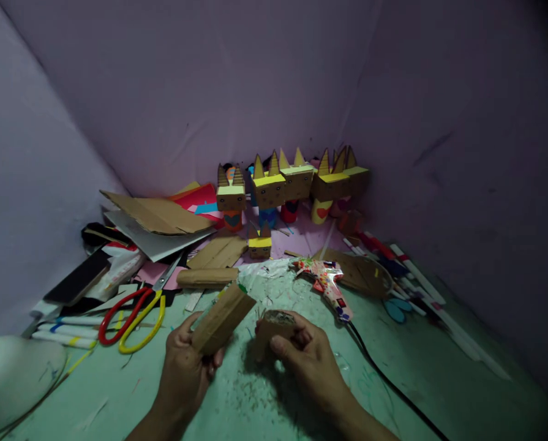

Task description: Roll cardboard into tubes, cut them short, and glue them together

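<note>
In the head view my left hand (186, 355) is closed around a folded brown cardboard strip (223, 321), which is tilted up to the right. A bit of green shows at that strip's far end. Across a small gap, my right hand (308, 355) pinches a smaller cardboard piece (271, 334) between thumb and fingers; its top edge looks ragged. Beyond the right hand lies a patterned glue gun (326, 285) on its side. Scissors (140, 312) with red and yellow handles rest left of my left hand.
Several cardboard figures (269, 190) with pointed ears stand along the back wall. A small cardboard head (259, 245) sits before them. Cardboard sheets (163, 214) pile up at left, markers (67, 331) below. A black cord (388, 376) crosses the green tabletop (136, 392) at right.
</note>
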Motion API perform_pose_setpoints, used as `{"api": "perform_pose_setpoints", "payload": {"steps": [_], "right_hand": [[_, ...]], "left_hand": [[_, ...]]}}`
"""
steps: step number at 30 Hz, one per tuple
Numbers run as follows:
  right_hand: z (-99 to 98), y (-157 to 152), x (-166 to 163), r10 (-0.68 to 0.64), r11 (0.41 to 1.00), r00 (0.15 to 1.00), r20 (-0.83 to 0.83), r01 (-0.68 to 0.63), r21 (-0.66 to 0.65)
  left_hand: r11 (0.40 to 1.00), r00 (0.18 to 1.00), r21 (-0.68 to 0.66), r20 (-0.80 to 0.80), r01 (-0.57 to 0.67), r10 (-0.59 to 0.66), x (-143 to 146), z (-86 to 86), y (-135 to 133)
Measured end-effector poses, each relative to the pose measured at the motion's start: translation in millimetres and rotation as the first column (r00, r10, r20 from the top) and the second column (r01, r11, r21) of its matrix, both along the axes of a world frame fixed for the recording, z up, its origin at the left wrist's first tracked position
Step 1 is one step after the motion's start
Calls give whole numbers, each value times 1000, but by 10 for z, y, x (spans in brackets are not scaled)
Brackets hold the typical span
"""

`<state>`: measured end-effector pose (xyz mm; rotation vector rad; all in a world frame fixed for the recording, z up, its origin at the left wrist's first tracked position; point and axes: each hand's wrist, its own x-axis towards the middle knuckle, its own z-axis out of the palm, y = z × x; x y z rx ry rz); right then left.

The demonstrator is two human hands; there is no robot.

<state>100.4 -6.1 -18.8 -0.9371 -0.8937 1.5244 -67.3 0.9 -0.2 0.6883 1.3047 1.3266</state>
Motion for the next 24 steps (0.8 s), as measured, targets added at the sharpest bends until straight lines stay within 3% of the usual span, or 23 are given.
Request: {"api": "perform_pose_setpoints", "payload": {"steps": [4,7,12,16,20,24], "right_hand": [[17,1,-58,-52,999,996,-73,51,-15],[4,4,-114,-67,997,982,-175,59,-46],[57,3,-202,-62,995,952,-301,36,-92],[136,0,-215,-96,988,969,-229,65,-139],[140,-2,-225,-146,972,975,-167,109,-210],[120,-14,-236,-166,967,979,-120,138,-214]], "left_hand": [[999,1000,-34,-1,13,-13,111,50,-46],[998,998,-13,-30,-55,54,147,66,-54],[999,993,10,-108,-40,41,103,-39,-65],[1000,994,-1,-108,-5,5,47,-167,-108],[999,990,5,-134,-47,48,17,-269,-137],[1000,998,-27,-64,-5,3,-31,-321,-140]]}}
